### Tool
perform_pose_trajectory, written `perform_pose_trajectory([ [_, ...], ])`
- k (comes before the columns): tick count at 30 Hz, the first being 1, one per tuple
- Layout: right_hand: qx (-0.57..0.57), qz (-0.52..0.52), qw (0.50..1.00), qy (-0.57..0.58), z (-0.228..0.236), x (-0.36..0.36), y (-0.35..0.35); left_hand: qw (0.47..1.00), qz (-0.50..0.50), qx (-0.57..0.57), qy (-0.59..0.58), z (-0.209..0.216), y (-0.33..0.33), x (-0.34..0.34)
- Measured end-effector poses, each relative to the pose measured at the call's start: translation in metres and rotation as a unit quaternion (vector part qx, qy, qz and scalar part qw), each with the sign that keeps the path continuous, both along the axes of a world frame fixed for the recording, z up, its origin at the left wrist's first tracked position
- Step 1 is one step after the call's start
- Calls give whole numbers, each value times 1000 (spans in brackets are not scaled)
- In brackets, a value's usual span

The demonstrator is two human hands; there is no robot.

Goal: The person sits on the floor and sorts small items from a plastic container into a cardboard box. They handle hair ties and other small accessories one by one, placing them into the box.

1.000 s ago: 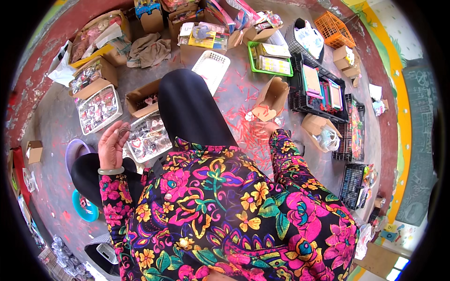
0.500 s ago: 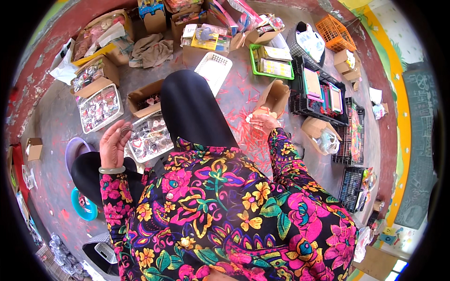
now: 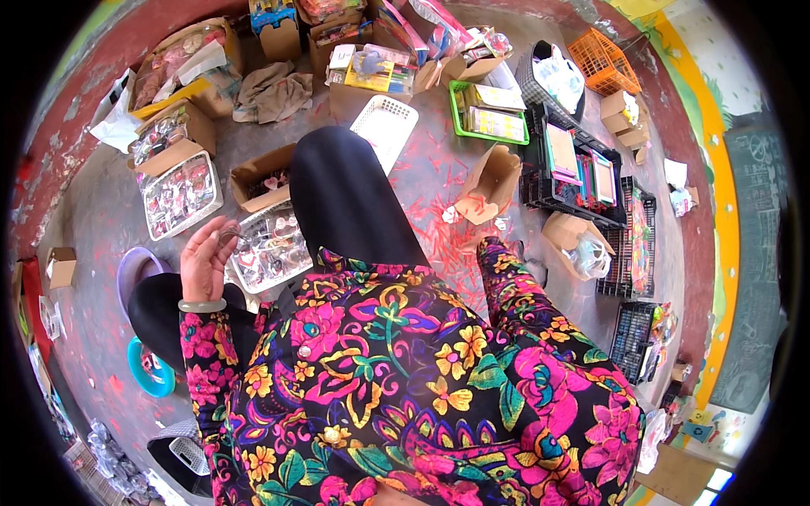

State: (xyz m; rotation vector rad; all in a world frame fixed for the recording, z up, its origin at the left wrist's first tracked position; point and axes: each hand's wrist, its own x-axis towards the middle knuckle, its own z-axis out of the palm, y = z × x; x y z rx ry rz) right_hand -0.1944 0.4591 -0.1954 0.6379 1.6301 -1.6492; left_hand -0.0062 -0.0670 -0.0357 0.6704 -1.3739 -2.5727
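Cardboard box [image 3: 488, 184], small, brown and open-topped, is seen standing tilted on the floor [image 3: 110, 211] to the far right, amid scattered red bits. The right hand [image 3: 516, 250] is mostly hidden behind its flowered sleeve, just near of the box; its grip cannot be told. The left hand [image 3: 207, 261] is raised well to the left, fingers loosely curled, over a clear packet tray [image 3: 272, 246]. The box is nearer the right hand.

Cluttered concrete floor [image 3: 93, 211] in bright daylight

Grey and stained with red patches, edged by a dark red wall base [image 3: 84, 93]; along the right edge, a yellow-and-green painted wall [image 3: 717, 194] and a chalkboard [image 3: 755, 253].
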Motion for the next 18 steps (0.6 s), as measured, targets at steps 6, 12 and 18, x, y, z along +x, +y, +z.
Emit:
perform_pose_trajectory([
  [6,57,-8,985,-163,-15,-19,25,1000,2,1,-3,1,0,1],
  [12,-134,11,991,0,18,-29,-9,1000,-1,8,3,1,1,0],
  [18,-287,19,957,35,35,-44,-39,1000,11,7,-2,0,-2,8],
])
